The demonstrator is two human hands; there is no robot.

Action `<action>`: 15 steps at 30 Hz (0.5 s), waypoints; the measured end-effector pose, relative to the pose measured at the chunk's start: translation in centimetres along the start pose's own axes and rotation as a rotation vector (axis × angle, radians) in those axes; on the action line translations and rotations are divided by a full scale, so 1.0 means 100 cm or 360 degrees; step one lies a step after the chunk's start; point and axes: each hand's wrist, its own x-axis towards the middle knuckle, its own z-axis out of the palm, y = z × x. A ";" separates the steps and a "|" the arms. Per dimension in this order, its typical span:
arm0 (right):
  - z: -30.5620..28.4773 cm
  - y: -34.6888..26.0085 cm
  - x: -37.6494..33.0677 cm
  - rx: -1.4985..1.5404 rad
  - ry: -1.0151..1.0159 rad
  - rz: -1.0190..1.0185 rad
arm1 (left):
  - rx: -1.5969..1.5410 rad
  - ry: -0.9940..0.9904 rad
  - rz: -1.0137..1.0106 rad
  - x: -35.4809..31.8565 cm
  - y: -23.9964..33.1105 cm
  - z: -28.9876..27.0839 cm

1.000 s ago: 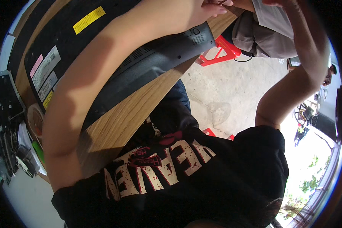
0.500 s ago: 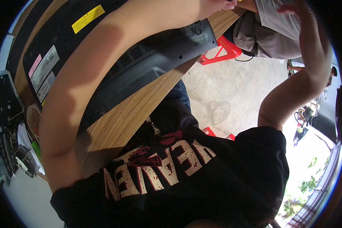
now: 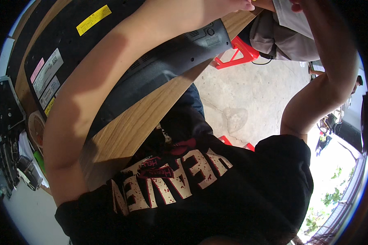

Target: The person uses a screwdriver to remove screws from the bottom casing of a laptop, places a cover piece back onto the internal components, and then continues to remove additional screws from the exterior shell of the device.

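A black laptop [image 3: 167, 67] lies underside up on the wooden table, its vents, screw holes and stickers showing. My left forearm reaches across it to the far edge. Only part of my left hand [image 3: 238, 5] shows at the top of the picture, a thumb tip bent in beside a small yellow bit [image 3: 254, 1]; the other fingers are cut off. Higher on the right, my right arm is raised. Of my right hand [image 3: 297, 5] just a few reddish fingertips show at the top edge, and what they touch is out of the picture.
A person in grey trousers [image 3: 274, 38] sits beyond the table [image 3: 139, 126] by a red plastic stool [image 3: 241, 53]. Along the left are a dark metal-edged panel [image 3: 6, 102], a round basket [image 3: 36, 128] and assorted parts. Another red stool [image 3: 249, 146] stands behind on the concrete floor.
My right hand has shifted a little left and up, and its fingers show less. The left arm has barely moved; the laptop stays in place.
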 end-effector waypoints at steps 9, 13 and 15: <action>0.015 0.003 -0.003 0.0006 0.0071 0.0064 | 0.0149 -0.0056 0.0027 0.002 0.005 -0.006; 0.006 0.028 -0.001 0.0233 -0.0092 -0.0300 | 0.0070 -0.0026 0.0024 -0.002 0.011 -0.004; 0.012 0.035 -0.003 0.0522 -0.0119 -0.0134 | 0.0119 0.0065 0.0097 -0.002 0.007 -0.003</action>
